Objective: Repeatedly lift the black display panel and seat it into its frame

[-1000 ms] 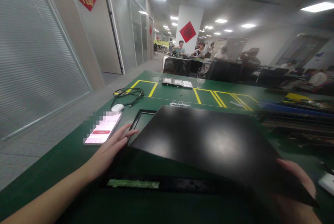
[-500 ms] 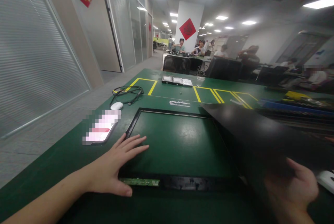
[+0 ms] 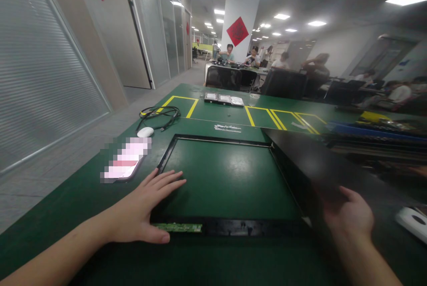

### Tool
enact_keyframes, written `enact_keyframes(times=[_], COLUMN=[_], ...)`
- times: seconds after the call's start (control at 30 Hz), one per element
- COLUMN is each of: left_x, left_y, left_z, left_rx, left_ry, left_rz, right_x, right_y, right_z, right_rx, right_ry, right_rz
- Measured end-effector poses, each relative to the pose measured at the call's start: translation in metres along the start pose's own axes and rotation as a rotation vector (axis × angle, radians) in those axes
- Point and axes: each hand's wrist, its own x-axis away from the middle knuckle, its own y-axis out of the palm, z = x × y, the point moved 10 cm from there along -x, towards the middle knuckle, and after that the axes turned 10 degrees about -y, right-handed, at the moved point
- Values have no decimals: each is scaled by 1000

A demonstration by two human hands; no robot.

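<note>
A black rectangular frame [image 3: 213, 140] lies flat on the green table [image 3: 83, 201], with a thin green circuit strip [image 3: 178, 227] along its near edge. My left hand [image 3: 147, 208] rests flat on the frame's near left corner, fingers spread. My right hand [image 3: 350, 217] grips the near edge of a large black panel [image 3: 310, 161], which sits to the right of the frame, its left edge close to the frame's right side.
A phone [image 3: 126, 163], a white mouse [image 3: 145, 132] and a coiled black cable [image 3: 160, 114] lie at left. Small drives [image 3: 224, 98] sit at the table's far side. Another white object [image 3: 412, 220] is at right. People sit at desks beyond.
The black panel, which covered the frame a second ago, has been carried right and lowered beside it. My left hand slid onto the frame's corner.
</note>
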Motion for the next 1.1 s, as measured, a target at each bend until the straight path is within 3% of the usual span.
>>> enact_keyframes(times=[0.1,0.3,0.8,1.1], left_x=[0,0,-1,0], left_y=[1,2,1,1], left_z=[0,1,2,2], left_rx=[8,1,-28,7], left_ry=[-4,-13,7,12], left_rz=[-1,-8,-23,-39], right_x=[14,26,25,32], right_y=[-1,8,7,31], right_z=[8,15,19,-5], right_rx=[-37,-18,-15,-61], right_ry=[114,179,218,162], right_rz=[170,214,225,40])
